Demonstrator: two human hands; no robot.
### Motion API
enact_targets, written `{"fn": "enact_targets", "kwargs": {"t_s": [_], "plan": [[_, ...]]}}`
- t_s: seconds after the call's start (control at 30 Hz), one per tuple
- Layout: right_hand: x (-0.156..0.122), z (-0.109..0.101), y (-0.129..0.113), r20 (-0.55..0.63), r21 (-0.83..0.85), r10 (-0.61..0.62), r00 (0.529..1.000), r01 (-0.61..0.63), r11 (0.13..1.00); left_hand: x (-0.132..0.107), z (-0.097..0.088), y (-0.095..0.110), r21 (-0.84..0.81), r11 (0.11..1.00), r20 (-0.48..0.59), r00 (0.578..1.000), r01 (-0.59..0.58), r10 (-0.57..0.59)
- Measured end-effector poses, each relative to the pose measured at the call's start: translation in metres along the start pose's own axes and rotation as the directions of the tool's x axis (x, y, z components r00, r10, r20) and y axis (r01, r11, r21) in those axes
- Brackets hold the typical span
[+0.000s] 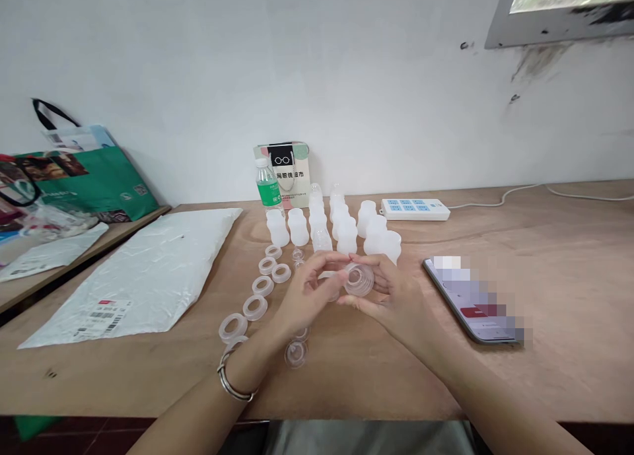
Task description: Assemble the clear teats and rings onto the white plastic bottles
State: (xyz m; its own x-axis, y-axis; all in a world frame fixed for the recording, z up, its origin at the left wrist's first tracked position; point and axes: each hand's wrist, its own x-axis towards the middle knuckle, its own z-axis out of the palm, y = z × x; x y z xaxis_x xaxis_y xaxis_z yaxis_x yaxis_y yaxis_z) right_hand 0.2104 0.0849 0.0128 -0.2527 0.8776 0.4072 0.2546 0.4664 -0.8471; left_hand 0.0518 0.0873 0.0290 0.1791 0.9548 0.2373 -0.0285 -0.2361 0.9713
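Observation:
My left hand [314, 284] is closed, thumb and fingers pinching a translucent ring [327, 292] that they partly cover. Close against it, my right hand [389, 290] is wrapped round a clear round ribbed piece [359, 280], its open circular end facing me. Both pieces are above the wooden table, and my fingers hide where they meet. Left of my hands, several translucent collar rings [255, 308] lie in a slanting row. Small clear nipple-shaped pieces [296, 354] sit near my left wrist. Behind my hands stand several milky-white waisted bottles [298, 227], some with clear domed tops [321, 240].
A white plastic mailer [168, 270] lies at left, beside a green shopping bag [99, 184]. A water bottle [268, 187] and a paper gift bag [297, 177] stand near the wall. To the right are a power strip [416, 210] with cable and a phone [465, 303].

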Motion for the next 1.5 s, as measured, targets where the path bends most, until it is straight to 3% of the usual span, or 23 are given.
{"fn": "enact_targets", "kwargs": {"t_s": [0.1, 0.2, 0.3, 0.43, 0.7, 0.83, 0.9, 1.17, 1.23, 1.37, 1.5], "plan": [[0.001, -0.003, 0.000, 0.046, 0.100, -0.006, 0.999, 0.001, 0.995, -0.001, 0.001, 0.002, 0.220, 0.973, -0.040, 0.995, -0.076, 0.087], [0.002, -0.005, 0.000, 0.059, 0.174, -0.026, 0.998, 0.016, 0.985, -0.002, 0.000, 0.000, 0.259, 0.957, -0.060, 0.987, -0.131, 0.151], [0.002, -0.007, 0.001, 0.000, 0.129, -0.010, 1.000, 0.010, 0.992, -0.004, -0.001, -0.002, 0.295, 0.935, -0.058, 0.973, -0.198, 0.224], [0.004, -0.007, 0.001, 0.014, 0.126, -0.003, 1.000, 0.002, 0.992, -0.008, 0.001, -0.002, 0.384, 0.888, -0.025, 0.959, -0.253, 0.284], [0.006, -0.011, -0.009, 0.055, 0.242, 0.066, 0.996, -0.078, 0.967, -0.009, -0.003, 0.006, 0.331, 0.913, 0.065, 0.971, -0.239, 0.230], [0.006, -0.016, -0.007, 0.094, 0.319, 0.112, 0.989, -0.136, 0.938, -0.008, -0.007, 0.010, 0.236, 0.958, 0.248, 0.964, -0.159, 0.099], [0.005, -0.017, -0.006, 0.148, 0.368, 0.134, 0.980, -0.180, 0.912, -0.006, -0.009, 0.007, 0.202, 0.969, 0.281, 0.956, -0.144, 0.083], [0.002, -0.016, -0.008, 0.315, 0.526, 0.172, 0.933, -0.323, 0.787, 0.001, -0.020, -0.009, 0.215, 0.955, 0.243, 0.958, -0.206, 0.152], [0.002, -0.018, -0.008, 0.402, 0.577, 0.162, 0.901, -0.386, 0.720, 0.001, -0.020, -0.006, 0.223, 0.945, 0.242, 0.952, -0.240, 0.185], [0.005, -0.019, -0.006, 0.593, 0.615, 0.129, 0.795, -0.551, 0.565, 0.001, -0.019, -0.001, 0.281, 0.911, 0.249, 0.940, -0.302, 0.235], [0.006, -0.020, -0.002, 0.579, 0.661, 0.136, 0.804, -0.560, 0.499, 0.002, -0.019, 0.000, 0.321, 0.893, 0.194, 0.944, -0.317, 0.265]]}}
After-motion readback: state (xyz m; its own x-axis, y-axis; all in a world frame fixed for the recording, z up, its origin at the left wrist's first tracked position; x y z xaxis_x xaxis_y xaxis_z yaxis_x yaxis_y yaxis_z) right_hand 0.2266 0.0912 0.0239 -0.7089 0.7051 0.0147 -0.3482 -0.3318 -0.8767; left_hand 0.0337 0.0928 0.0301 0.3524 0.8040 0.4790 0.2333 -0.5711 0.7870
